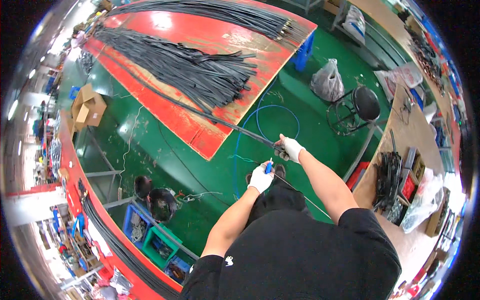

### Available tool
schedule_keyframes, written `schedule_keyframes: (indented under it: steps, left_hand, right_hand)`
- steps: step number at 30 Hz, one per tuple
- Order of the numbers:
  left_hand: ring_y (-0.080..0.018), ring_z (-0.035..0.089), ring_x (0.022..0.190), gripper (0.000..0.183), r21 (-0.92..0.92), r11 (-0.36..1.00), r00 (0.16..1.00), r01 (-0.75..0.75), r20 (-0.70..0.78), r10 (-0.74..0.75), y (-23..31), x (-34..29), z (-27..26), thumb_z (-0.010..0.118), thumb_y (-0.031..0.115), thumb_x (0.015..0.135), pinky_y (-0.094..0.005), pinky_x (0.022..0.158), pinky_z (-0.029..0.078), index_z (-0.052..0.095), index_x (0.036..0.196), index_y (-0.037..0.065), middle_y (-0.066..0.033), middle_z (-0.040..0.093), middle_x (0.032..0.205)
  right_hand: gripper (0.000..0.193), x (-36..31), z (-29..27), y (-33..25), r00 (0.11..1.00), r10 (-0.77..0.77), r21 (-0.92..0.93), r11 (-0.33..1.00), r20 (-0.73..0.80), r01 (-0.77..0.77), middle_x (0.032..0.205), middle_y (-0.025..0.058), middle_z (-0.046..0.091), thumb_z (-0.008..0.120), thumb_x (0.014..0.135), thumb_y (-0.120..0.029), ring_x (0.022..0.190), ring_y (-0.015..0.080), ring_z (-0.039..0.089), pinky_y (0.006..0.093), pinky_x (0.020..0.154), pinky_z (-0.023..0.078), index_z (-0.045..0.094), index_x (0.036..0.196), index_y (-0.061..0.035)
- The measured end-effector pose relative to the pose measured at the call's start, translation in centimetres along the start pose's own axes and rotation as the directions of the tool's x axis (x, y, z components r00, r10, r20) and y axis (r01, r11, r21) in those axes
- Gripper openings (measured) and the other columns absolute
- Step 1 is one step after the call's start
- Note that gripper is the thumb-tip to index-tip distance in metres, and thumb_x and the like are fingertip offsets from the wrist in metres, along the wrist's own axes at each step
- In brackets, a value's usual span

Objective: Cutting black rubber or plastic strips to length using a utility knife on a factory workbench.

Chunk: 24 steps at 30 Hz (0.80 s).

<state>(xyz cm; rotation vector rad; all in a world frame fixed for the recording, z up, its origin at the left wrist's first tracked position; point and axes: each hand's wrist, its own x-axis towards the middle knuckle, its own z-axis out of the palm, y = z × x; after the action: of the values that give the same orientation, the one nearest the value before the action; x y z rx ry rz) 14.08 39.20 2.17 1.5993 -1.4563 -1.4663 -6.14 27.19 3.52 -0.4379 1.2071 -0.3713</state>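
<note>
My left hand point(261, 179), in a white glove, is closed around a small blue tool point(269, 167) with a pale tip; its exact kind cannot be made out. My right hand point(291, 149), also gloved in white with bare fingertips, grips the near end of a long black strip point(220, 120). From there the strip stretches back over the corner of the red table point(200, 142). A large bundle of flat black strips point(185, 67) lies on that table. One thin pale line point(315, 206) passes beneath my right forearm.
A second black bundle point(215, 12) with metallic ends lies farther back. Blue hose point(280, 106) loops over the green floor. Right of it are a black stool point(366, 103) and a plastic bag point(327, 80). Bins point(160, 245) and a red bench point(107, 220) flank my left; a wooden bench point(417, 130) stands right.
</note>
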Motion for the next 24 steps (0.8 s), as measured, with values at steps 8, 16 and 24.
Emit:
schedule_keyframes:
  steps: [8,16,24]
  left_hand:
    - [-0.0122,0.065,0.088,0.041,-0.071,0.997,0.992,0.024,0.123,-0.015,-2.5,-0.3,-2.0,0.061,-0.005,0.092,-0.0248,0.077,0.054,0.064,0.133,0.000,-0.0048,0.069,0.103]
    - [-0.0205,0.067,0.076,0.017,0.081,0.995,0.996,-0.064,0.060,0.059,-1.3,-1.4,-3.6,0.061,0.015,0.102,-0.0369,0.069,0.055,0.071,0.112,0.005,-0.0119,0.073,0.089]
    - [-0.0197,0.066,0.082,0.037,-0.026,1.000,0.991,-0.007,0.137,0.011,-2.8,-0.2,-6.1,0.060,0.007,0.094,-0.0357,0.076,0.054,0.066,0.130,0.006,-0.0083,0.071,0.093]
  right_hand:
    - [0.053,-1.1,0.9,0.2,0.997,0.054,-0.031,0.998,-0.054,-0.055,0.079,0.0040,0.063,0.040,0.112,-0.059,0.055,0.0132,0.047,0.0303,0.049,0.036,0.063,0.119,-0.0114]
    - [0.037,-1.3,2.5,0.6,0.894,-0.442,-0.799,0.563,-0.074,0.212,0.087,0.0145,0.069,0.063,0.101,-0.039,0.080,0.0265,0.066,0.0404,0.073,0.052,0.071,0.107,-0.0037]
    - [0.025,1.0,5.7,2.5,0.847,-0.445,-0.545,0.805,-0.291,0.235,0.083,0.0097,0.067,0.067,0.097,-0.023,0.067,0.0190,0.062,0.0359,0.058,0.049,0.067,0.113,-0.0033]
